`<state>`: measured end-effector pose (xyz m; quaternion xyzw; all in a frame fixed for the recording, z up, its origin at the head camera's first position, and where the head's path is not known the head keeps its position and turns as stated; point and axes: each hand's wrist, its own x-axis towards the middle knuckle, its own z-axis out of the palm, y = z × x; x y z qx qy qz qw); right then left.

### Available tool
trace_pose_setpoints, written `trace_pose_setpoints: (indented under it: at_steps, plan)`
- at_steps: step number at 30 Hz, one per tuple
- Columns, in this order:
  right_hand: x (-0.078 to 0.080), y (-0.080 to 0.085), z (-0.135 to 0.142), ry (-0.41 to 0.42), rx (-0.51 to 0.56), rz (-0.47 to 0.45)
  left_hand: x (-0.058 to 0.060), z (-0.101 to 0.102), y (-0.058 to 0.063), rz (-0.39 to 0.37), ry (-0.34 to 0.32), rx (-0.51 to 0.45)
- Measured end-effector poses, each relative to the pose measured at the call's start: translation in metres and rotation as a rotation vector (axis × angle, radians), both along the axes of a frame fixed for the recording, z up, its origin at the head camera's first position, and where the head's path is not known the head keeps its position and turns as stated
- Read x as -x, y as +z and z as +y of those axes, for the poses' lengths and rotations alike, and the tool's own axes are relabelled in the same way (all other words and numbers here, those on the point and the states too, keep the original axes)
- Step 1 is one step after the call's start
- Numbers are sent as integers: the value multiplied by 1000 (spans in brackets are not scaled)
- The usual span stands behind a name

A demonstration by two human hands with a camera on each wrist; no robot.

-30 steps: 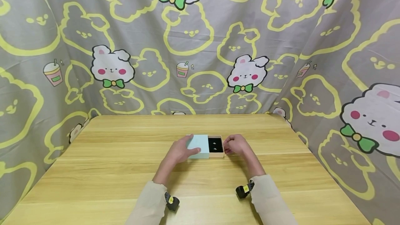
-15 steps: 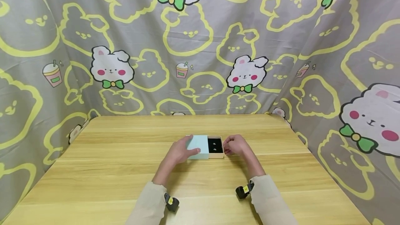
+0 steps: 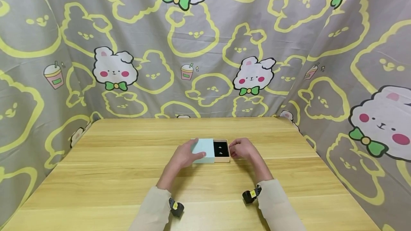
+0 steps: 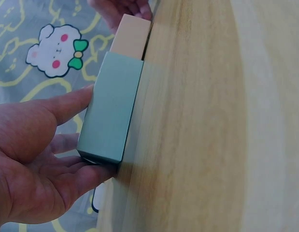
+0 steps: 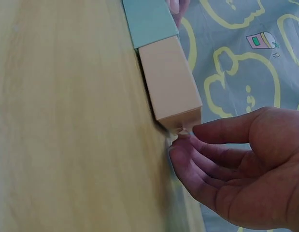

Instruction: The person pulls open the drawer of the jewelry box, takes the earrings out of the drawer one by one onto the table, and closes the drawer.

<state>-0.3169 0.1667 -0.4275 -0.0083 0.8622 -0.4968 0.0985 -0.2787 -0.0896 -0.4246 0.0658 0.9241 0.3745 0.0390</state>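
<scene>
On the table lies a small slide-out jewelry box with a pale blue-green sleeve point(image 3: 205, 149) and a peach drawer point(image 5: 171, 79). The drawer sticks partly out of the sleeve's right end. Inside it is a black pad point(image 3: 221, 149) bearing two tiny silvery pieces that look like earrings. My left hand point(image 3: 185, 154) grips the sleeve from its left end, the thumb along the near side and fingers around the end and far side. At the drawer's right end, my right hand point(image 5: 236, 164) pinches a small ribbon tab point(image 5: 183, 131) between thumb and fingers.
The box rests toward the far half of a wood-grain table point(image 3: 128, 174). A grey patterned curtain point(image 3: 154, 27) hangs behind the table and along both sides. Small black wrist cameras point(image 3: 176, 208) are strapped at both beige sleeves.
</scene>
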Motion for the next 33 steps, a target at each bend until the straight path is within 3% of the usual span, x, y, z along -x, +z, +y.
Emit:
trace_pose_setpoints:
  at_steps: [7, 16, 33]
  plan:
    - [-4, 10, -1, -20, -51, 54, -1, -1, 0, -1, -2, -6]
    - [-8, 24, -10, -41, -25, 130, 0, -2, 0, 7, -8, -6]
    - [-19, 21, -42, 32, -312, 325, 1, -2, 0, -4, -14, -17]
